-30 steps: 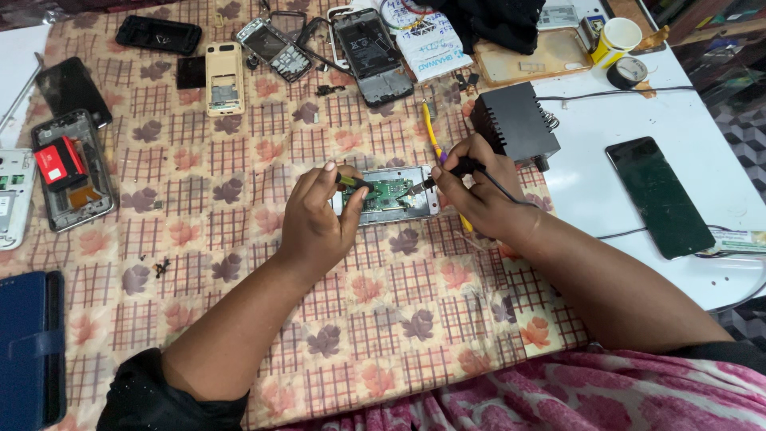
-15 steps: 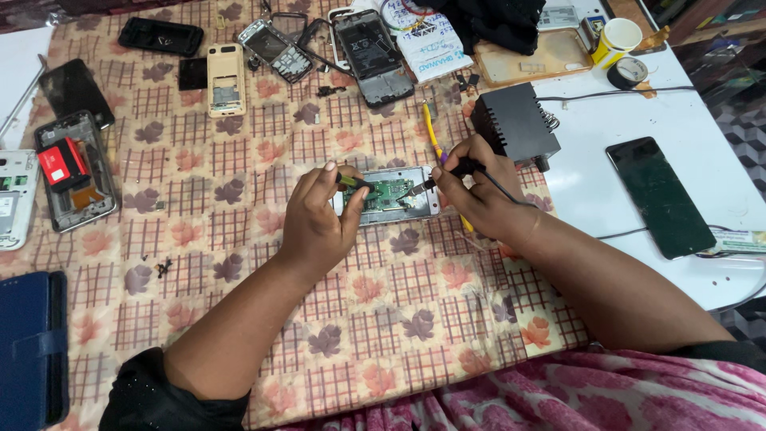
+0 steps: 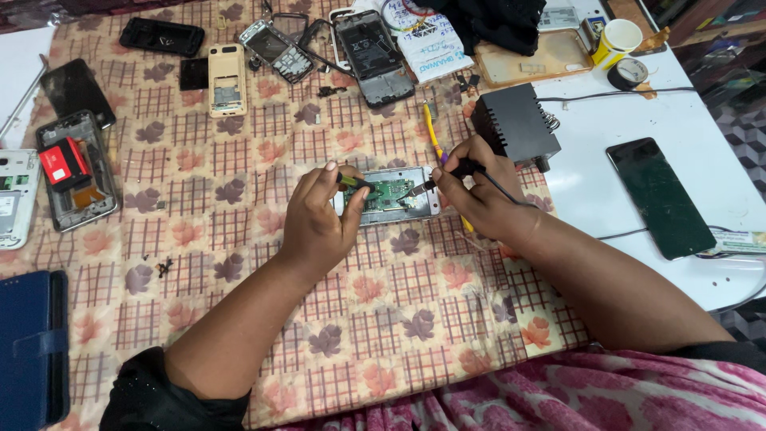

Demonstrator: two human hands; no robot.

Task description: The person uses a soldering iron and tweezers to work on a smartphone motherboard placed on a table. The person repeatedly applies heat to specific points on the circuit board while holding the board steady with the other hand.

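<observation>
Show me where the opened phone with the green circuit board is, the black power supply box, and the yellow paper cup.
opened phone [image 3: 391, 195], head view, on the green circuit board inside its frame.
black power supply box [image 3: 515, 124], head view, on its top face.
yellow paper cup [image 3: 617, 38], head view, on its white rim.

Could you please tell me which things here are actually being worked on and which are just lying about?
In use: opened phone, black probe in right hand, small tool in left hand.
Lying about: black box, dark phone, paper cup, blue case.

opened phone [image 3: 388, 194] | silver frame, green board exposed | flat on checked cloth | black-handled tool [image 3: 447, 175] tip on board
</observation>
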